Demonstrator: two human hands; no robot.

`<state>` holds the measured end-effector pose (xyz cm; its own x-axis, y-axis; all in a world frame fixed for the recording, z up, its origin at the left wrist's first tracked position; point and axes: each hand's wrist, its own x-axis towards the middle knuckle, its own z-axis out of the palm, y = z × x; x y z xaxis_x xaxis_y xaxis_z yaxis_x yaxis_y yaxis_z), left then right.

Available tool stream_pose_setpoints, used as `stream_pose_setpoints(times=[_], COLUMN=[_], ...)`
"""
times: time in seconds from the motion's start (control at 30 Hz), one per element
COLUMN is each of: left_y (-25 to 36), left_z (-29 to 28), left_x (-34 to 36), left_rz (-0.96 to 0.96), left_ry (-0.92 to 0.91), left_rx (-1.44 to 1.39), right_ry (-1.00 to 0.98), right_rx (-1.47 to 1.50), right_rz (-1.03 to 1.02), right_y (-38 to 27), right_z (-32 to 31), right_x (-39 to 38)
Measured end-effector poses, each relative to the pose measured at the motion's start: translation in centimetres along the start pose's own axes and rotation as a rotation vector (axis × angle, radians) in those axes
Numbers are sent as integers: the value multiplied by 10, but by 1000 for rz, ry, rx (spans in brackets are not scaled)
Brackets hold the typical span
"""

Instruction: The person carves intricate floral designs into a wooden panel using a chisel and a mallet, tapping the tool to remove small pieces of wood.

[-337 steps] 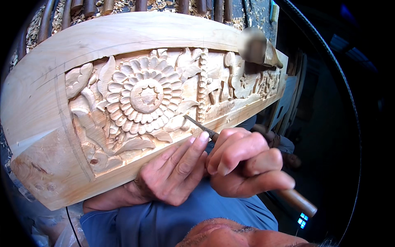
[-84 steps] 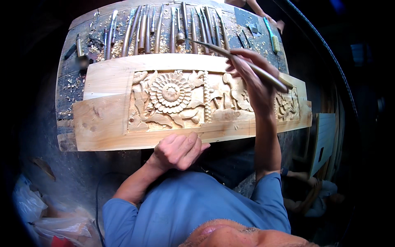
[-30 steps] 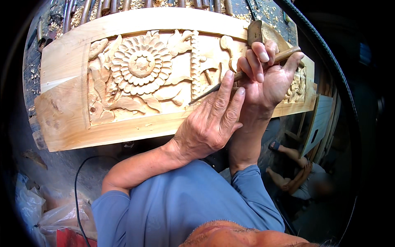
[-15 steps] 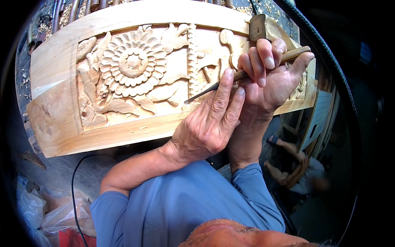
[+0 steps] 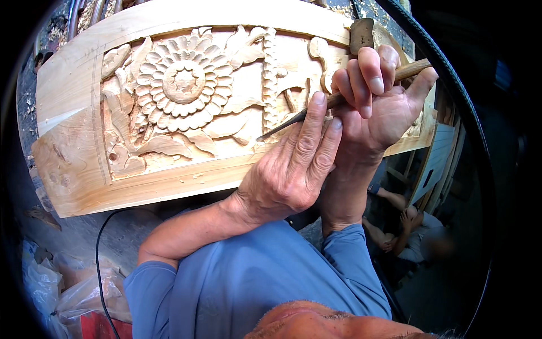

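Observation:
A pale wooden panel carved with a large flower and leaves lies across the bench in front of me. My right hand grips the wooden handle of a carving chisel, whose thin metal blade slants down-left with its tip on the carved relief near the panel's lower middle. My left hand lies under the blade, fingers stretched up along the metal shaft and pressing it. A wooden mallet rests on the panel behind my right hand.
Several more chisels lie on the bench beyond the panel's top left edge. A black cable and crumpled plastic bags are at lower left. Another person sits low at the right beside leaning wooden boards.
The view has closed in on the panel, which shifted right. Both hands stay on the chisel, its tip still on the carving near the lower middle.

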<state>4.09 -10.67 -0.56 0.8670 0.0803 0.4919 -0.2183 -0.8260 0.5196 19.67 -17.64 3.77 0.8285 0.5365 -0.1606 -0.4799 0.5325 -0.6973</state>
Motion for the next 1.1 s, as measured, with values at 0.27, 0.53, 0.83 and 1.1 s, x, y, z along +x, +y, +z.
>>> stream_pose_setpoints(times=[0.27, 0.53, 0.83, 1.1], left_y=[4, 8, 6, 3], left_z=[6, 12, 11, 12], left_x=[-10, -14, -11, -10], left_rz=[-57, -108, -116, -100], left_ry=[-59, -39, -6, 18], left_rx=[8, 10, 31, 26], right_ry=[-5, -113, -63, -208], right_rx=[-2, -100, -203, -112], right_rz=[7, -6, -8, 119], right_y=[5, 8, 11, 11], right_z=[0, 2, -1, -19], right_x=[3, 7, 12, 27])
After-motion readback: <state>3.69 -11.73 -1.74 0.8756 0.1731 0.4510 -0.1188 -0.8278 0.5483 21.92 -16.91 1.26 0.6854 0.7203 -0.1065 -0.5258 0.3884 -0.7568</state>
